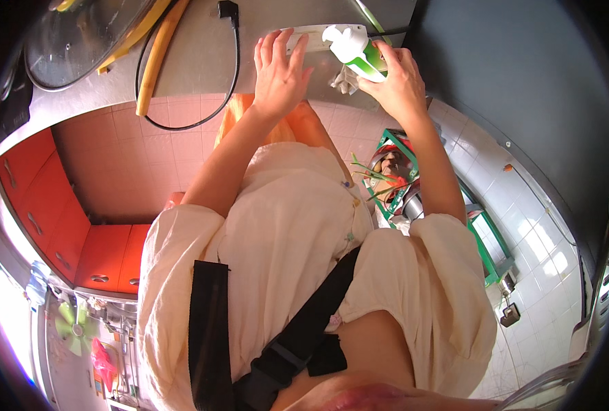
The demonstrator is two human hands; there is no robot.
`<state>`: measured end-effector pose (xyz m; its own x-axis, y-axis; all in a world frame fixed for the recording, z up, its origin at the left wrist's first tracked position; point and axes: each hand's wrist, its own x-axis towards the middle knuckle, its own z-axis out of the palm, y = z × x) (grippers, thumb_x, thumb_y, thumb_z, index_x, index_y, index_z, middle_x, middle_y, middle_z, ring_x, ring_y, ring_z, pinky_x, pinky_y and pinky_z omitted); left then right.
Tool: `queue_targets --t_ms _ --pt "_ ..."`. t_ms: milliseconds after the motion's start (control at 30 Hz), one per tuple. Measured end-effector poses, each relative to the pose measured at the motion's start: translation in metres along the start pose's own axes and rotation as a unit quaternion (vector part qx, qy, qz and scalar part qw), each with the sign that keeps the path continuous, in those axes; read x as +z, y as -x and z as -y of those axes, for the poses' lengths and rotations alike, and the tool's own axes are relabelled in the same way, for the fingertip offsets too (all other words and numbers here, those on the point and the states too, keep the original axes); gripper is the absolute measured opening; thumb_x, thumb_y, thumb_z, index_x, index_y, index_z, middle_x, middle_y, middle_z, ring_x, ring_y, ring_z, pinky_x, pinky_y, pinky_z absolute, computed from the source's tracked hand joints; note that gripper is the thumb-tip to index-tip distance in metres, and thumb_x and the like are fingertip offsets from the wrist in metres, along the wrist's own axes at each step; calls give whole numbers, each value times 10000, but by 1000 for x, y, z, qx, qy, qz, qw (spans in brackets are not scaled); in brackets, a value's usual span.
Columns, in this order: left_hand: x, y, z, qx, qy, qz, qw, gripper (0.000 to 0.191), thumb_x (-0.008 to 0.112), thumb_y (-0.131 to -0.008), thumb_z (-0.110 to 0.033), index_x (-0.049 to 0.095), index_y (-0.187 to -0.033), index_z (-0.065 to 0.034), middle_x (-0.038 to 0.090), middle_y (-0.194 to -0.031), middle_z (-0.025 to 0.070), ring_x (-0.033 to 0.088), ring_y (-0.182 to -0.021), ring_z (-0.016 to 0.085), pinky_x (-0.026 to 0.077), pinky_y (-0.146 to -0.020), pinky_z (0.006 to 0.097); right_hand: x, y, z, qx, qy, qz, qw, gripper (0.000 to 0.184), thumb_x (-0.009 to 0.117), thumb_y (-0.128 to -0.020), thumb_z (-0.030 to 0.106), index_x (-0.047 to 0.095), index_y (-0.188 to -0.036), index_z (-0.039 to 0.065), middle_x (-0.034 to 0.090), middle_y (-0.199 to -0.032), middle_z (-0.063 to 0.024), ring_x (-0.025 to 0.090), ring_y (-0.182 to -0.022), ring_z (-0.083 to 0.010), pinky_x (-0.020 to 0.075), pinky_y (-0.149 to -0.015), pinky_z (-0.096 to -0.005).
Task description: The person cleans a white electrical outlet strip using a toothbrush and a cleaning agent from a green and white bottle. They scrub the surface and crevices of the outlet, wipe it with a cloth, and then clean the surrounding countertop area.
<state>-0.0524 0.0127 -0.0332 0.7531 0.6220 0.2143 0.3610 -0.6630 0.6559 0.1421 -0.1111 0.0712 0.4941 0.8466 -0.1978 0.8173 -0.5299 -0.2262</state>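
My right hand is closed around a green and white bottle with a white pump or spray top, tilted to the upper left above the steel counter. To its left, my left hand is held with fingers spread and nothing in it, by a white power strip lying on the counter. Whether its fingertips touch the strip I cannot tell. Just below the bottle lies a crumpled, pale cloth or wrapper near the counter's front edge.
On the left, a black cable with a plug loops over the counter edge beside a yellow wooden stick and a glass lid. A large dark panel stands at right. Green-framed shelving with goods is below my right arm.
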Motion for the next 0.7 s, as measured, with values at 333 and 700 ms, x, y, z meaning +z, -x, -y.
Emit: queue_targets --t_ms 333,700 --pt "-10 -12 -35 -125 136 15 983 633 781 -853 -197 554 -1430 -68 566 -1190 122 506 -1110 357 412 -981 467 2 -5 5 -21 -10 -5 1000 689 885 -682 320 617 -1309 220 609 -1106 -121 638 -1037 -345 548 -853 -467" --pt "7 -2 -86 -275 421 11 864 980 756 -949 -251 58 -1619 -95 656 -1221 223 760 -842 283 615 -744 369 -7 -7 29 -61 89 3 994 664 825 -736 248 610 -1363 226 602 -1138 -119 618 -1036 -348 519 -853 -482"
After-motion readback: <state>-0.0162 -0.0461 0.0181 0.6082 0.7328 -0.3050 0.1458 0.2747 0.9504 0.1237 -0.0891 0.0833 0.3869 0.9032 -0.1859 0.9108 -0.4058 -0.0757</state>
